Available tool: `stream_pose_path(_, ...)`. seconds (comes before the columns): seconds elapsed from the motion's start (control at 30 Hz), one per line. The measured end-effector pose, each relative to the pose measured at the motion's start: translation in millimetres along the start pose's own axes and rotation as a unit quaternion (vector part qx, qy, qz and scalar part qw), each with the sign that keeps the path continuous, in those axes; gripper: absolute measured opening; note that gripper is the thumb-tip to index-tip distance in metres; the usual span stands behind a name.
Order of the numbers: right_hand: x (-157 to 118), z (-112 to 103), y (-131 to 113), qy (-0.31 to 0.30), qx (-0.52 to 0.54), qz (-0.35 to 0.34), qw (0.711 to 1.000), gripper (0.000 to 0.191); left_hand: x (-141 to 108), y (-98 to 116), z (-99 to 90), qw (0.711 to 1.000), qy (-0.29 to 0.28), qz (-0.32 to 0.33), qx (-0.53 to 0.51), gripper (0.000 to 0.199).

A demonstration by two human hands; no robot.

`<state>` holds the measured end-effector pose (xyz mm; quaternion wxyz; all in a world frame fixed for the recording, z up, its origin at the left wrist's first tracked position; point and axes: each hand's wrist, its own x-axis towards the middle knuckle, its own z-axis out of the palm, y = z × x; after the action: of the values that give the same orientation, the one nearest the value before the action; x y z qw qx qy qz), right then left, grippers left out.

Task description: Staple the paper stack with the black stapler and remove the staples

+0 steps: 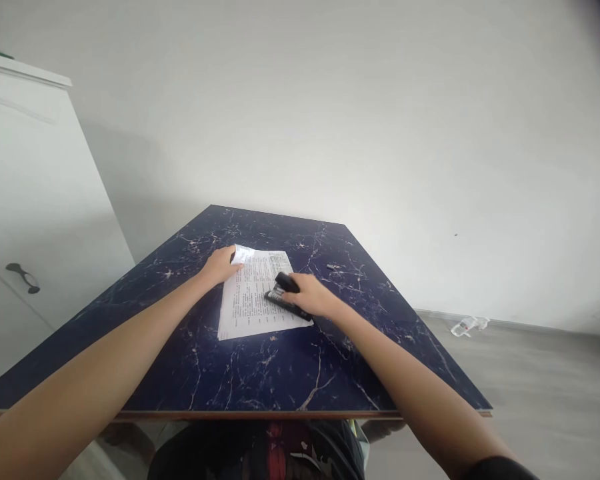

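Note:
Printed sheets of paper (253,293) lie on the dark blue marbled table. At their far left corner, my left hand (223,265) grips the edge, thumb on top, and the corner is bent up. My right hand (310,293) is closed around a black stapler (293,308), which rests over the right part of the paper with its jaws apart. My palm and fingers cover part of the stapler's back end. How many sheets there are I cannot tell.
Beyond the paper on the right, a small object (333,267), perhaps staples, lies on the table (270,373). A white cabinet (40,200) with a dark handle (23,277) stands at the left. A crumpled plastic bag (469,325) is on the floor by the wall.

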<state>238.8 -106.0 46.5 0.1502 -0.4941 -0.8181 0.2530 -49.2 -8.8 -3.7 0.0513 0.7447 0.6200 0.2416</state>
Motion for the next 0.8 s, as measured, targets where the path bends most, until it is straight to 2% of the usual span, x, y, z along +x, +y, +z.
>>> stream_pose_path(0.1, -7.0, 11.9, -14.5, 0.011, -0.071, -0.018, 0.997, 0.029, -1.0, 1.2, -1.4, 0.999, 0.022, -0.034, -0.027, 0.026)
stream_pose_path(0.23, -38.5, 10.5, -14.5, 0.005, -0.111, 0.022, 0.994, 0.027, 1.0, -0.5, 0.3, 0.990, 0.059, -0.073, -0.107, 0.029)
stream_pose_path(0.43, -105.1, -8.6, 29.0, 0.042, -0.087, 0.120, 0.988, 0.026, 4.1, -7.0, 7.4, 0.990, 0.053, -0.059, -0.120, 0.030)
stream_pose_path(0.53, -120.3, -19.6, 46.1, 0.045, -0.052, 0.128, 0.989, 0.027, 3.3, -7.3, 8.1, 0.992, 0.058, -0.050, -0.102, 0.031)
stream_pose_path(0.6, -117.4, -29.4, 54.8, 0.054, -0.019, 0.102, 0.993, 0.034, 2.4, -6.5, 6.8, 0.992, 0.060, -0.045, -0.101, 0.032)
stream_pose_path(0.63, -111.6, -36.0, 60.9, 0.076, -0.008, 0.093, 0.993, 0.037, 1.9, -6.1, 5.8, 0.992, 0.059, -0.045, -0.102, 0.032)
stream_pose_path(0.7, -92.9, -53.6, 81.4, 0.164, -0.013, 0.099, 0.981, 0.041, 1.4, -5.4, 3.7, 0.992, 0.056, -0.049, -0.104, 0.033)
stream_pose_path(0.8, -58.0, -85.2, 134.7, 0.305, -0.078, 0.177, 0.933, 0.038, 1.8, -5.3, 1.6, 0.992, 0.056, -0.045, -0.099, 0.033)
